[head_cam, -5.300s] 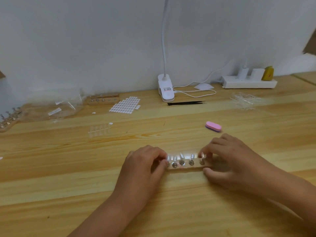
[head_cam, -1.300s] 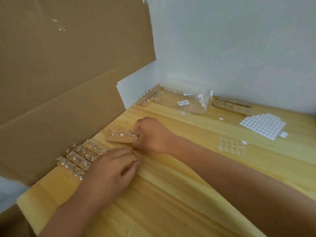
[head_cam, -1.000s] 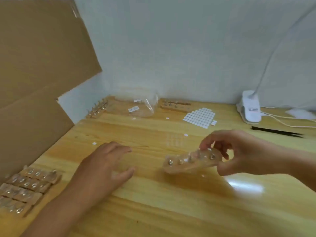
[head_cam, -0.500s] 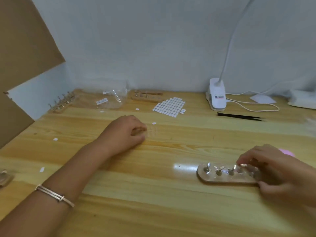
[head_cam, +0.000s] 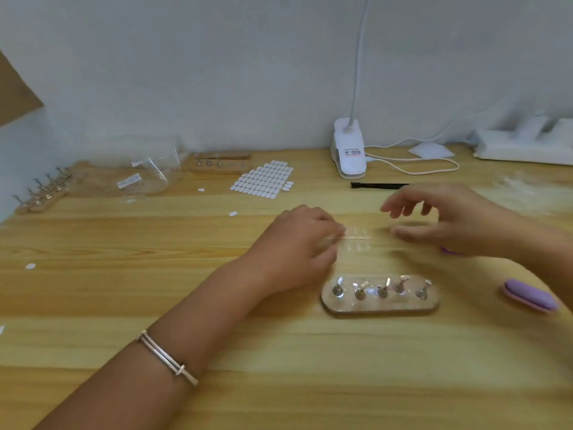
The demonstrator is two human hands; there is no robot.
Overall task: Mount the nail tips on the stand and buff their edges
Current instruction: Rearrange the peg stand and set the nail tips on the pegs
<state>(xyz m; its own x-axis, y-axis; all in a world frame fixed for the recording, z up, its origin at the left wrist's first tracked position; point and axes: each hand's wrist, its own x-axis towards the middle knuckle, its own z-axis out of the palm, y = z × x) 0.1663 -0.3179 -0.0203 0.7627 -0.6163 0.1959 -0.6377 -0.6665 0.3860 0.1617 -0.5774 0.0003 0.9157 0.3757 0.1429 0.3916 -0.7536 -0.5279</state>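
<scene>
The left hand (head_cam: 297, 243) was down on the table (head_cam: 279, 383), mid-board, knuckles up. Its fingers were curled in and pinched the left end of the strip (head_cam: 356, 240), a clear rack of nail tips lying flat on the wood. A thin bracelet (head_cam: 167, 358) sat on that wrist.

The right hand (head_cam: 446, 218) hovered just right of the strip, fingers spread and loose with a wide gap to the thumb, and it gripped nothing. Its thumb was low and close to the strip's right end; whether it touched was too blurred to call.

The stand (head_cam: 379, 294) lay flat on the table just nearer than both hands, free of them. It had five small pins in a row, all leaning. Whether any pin carried a tip was too small to tell.

The purple buffer (head_cam: 528, 294) lay right of the stand, untouched, under the right forearm.

Along the far edge were the lamp clip (head_cam: 348, 150) with its cord, black tweezers (head_cam: 379, 185) just in front of it, and a sheet of white stickers (head_cam: 263, 183). A wooden stand (head_cam: 220, 162) and clear bags (head_cam: 148, 175) came next. Another pin rack (head_cam: 40, 190) sat toward the far left corner, and a power strip (head_cam: 524, 144) toward the far right.
</scene>
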